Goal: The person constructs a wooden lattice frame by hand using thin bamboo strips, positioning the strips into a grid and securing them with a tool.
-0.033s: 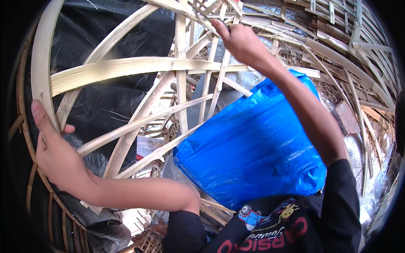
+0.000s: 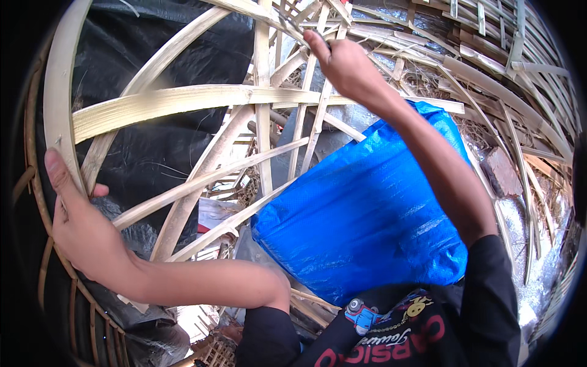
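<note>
**Both hands on the bamboo frame**

The left hand (image 2: 79, 223) grips the curved rim (image 2: 58, 104) of the frame at the left side. The right hand (image 2: 342, 61) is raised and pinches a thin strip (image 2: 287, 24) near the top. A blue sheet (image 2: 367, 220) lies under the right forearm, over the lap.

Blue woven sack (image 2: 367, 214) (on lap)

The bamboo frame (image 2: 183, 101) is pale, matt split strips; the blue tarp (image 2: 367, 214) is glossy woven plastic; the black sheet (image 2: 159, 55) is dull plastic.
</note>
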The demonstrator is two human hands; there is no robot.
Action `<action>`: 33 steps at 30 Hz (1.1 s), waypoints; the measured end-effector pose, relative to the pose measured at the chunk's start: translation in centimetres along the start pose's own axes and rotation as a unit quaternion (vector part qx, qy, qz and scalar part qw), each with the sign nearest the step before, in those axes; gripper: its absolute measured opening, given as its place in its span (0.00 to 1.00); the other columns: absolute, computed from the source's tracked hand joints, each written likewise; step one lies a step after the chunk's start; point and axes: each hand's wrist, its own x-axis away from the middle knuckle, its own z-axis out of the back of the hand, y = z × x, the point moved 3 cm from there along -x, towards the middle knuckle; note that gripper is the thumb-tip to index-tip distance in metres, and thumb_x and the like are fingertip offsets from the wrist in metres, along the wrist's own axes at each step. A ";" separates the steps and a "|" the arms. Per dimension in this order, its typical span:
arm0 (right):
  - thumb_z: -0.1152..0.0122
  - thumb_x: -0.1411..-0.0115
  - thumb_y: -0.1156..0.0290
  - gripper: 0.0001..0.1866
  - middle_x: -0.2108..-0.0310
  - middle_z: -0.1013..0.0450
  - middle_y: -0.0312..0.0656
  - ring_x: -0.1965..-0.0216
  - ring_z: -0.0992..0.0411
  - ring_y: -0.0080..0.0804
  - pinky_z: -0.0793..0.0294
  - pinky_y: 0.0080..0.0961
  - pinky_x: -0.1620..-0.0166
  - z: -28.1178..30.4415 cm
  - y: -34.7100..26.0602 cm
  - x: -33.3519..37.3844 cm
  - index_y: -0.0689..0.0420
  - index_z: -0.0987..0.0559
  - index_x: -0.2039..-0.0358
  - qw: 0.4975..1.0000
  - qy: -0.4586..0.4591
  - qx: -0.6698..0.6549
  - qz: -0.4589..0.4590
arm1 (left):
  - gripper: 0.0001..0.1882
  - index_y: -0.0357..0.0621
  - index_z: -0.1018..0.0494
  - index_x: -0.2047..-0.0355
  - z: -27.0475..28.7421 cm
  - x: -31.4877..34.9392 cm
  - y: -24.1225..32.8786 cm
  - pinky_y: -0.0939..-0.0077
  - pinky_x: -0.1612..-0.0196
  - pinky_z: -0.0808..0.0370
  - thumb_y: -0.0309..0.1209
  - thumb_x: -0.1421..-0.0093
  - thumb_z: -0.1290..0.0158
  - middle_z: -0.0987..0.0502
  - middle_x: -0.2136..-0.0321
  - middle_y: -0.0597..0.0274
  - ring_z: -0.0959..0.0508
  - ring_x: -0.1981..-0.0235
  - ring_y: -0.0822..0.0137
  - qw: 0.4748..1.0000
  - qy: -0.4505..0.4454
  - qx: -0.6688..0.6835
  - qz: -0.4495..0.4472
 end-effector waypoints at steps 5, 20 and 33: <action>0.63 0.32 0.38 0.43 0.78 0.29 0.68 0.70 0.27 0.65 0.30 0.49 0.59 -2.8 2.2 0.2 0.72 0.24 0.77 0.993 0.038 -0.091 -0.058 | 0.46 0.38 0.19 0.68 -0.5 0.2 -0.2 0.67 0.56 0.33 0.76 0.49 0.54 0.28 0.78 0.61 0.28 0.69 0.64 1.000 -0.006 0.011 -0.004; 0.60 0.30 0.45 0.37 0.74 0.28 0.71 0.64 0.27 0.70 0.29 0.52 0.55 -2.6 1.0 -0.4 0.73 0.23 0.72 0.994 -0.011 -0.071 -0.086 | 0.37 0.40 0.20 0.55 -2.0 -0.7 -1.5 0.78 0.77 0.50 0.64 0.39 0.51 0.34 0.80 0.69 0.45 0.82 0.78 0.997 0.017 0.068 -0.010; 0.64 0.31 0.38 0.42 0.73 0.27 0.68 0.66 0.27 0.65 0.29 0.51 0.56 -2.7 8.1 -0.7 0.71 0.23 0.71 0.996 0.000 0.043 -0.079 | 0.39 0.38 0.20 0.58 -1.3 -0.1 -2.3 0.78 0.78 0.50 0.68 0.42 0.50 0.33 0.81 0.69 0.44 0.83 0.78 0.995 0.032 0.091 -0.021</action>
